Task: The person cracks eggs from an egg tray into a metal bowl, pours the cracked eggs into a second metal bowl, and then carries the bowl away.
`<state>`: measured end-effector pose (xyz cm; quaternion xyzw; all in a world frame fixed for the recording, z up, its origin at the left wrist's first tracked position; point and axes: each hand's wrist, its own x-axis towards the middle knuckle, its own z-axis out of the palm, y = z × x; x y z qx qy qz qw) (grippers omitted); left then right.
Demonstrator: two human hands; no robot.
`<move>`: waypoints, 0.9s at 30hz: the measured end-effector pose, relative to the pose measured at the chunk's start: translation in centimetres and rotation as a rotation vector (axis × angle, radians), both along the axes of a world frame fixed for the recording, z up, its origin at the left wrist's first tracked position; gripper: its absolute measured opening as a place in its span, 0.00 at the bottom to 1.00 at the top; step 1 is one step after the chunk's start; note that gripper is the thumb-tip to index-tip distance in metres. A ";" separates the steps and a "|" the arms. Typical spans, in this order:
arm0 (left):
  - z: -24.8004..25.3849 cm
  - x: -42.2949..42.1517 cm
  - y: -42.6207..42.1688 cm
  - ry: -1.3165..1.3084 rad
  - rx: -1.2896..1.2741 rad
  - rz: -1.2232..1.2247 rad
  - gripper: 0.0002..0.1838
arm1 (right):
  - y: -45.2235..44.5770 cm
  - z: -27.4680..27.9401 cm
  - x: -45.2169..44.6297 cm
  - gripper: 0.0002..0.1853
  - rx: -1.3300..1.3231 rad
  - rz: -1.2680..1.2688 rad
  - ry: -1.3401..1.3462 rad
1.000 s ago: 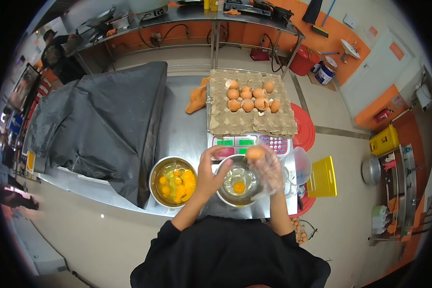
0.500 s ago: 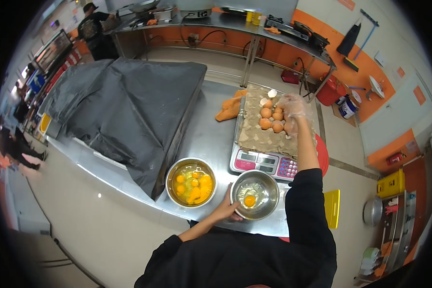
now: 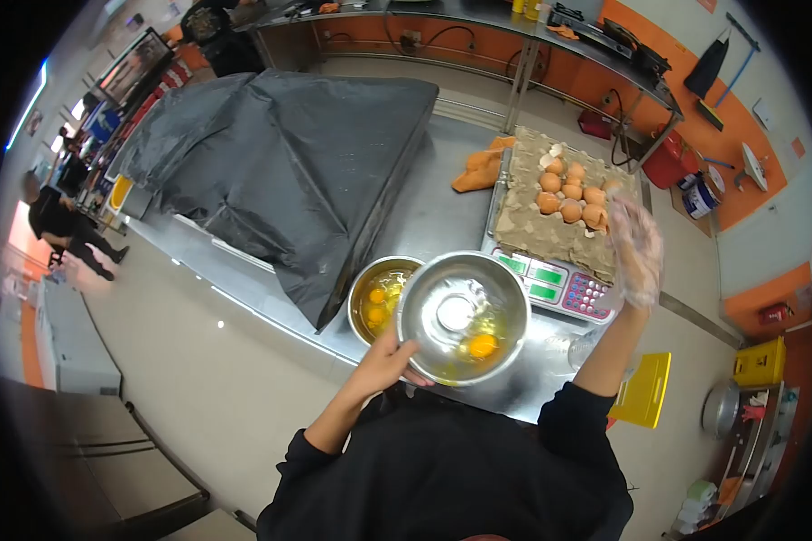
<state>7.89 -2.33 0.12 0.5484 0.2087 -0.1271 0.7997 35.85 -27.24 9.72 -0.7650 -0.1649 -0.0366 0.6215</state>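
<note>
My left hand [image 3: 389, 362] grips the near left rim of a steel bowl [image 3: 424, 311], which is raised and tilted. One egg yolk [image 3: 483, 345] and clear egg white lie inside it. Behind its left side, partly covered, stands a second bowl [image 3: 359, 305] with several yolks. My right hand [image 3: 639, 252], in a clear plastic glove, is at the right edge of the egg tray [image 3: 541, 230], fingers apart and nothing seen in them. Brown eggs and shells [image 3: 572, 191] sit in the tray, on top of a scale [image 3: 564, 284] with lit green displays.
A black cover [image 3: 289, 171] lies over the table's left part. An orange cloth [image 3: 480, 169] is beside the tray. A yellow lid [image 3: 645, 389] and a clear jug [image 3: 586, 347] are at the right. Two people [image 3: 68, 225] [image 3: 216, 36] stand at the far left.
The bowl with one yolk has been lifted, tilted and moved toward the other bowl by my left hand. My right hand has drawn back from the eggs to the tray's right edge.
</note>
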 end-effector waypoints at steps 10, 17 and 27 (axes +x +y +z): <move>1.2 -2.2 3.7 -0.322 0.706 0.446 0.41 | -4.6 -5.2 13.2 0.18 -0.439 -0.633 -0.179; -3.5 -1.7 3.4 -0.273 1.226 0.565 0.36 | 0.0 -3.9 18.1 0.17 -0.953 -0.460 0.060; -9.2 -3.4 7.5 -0.830 1.814 0.508 0.43 | 1.8 -3.7 19.4 0.18 -1.031 -0.566 0.095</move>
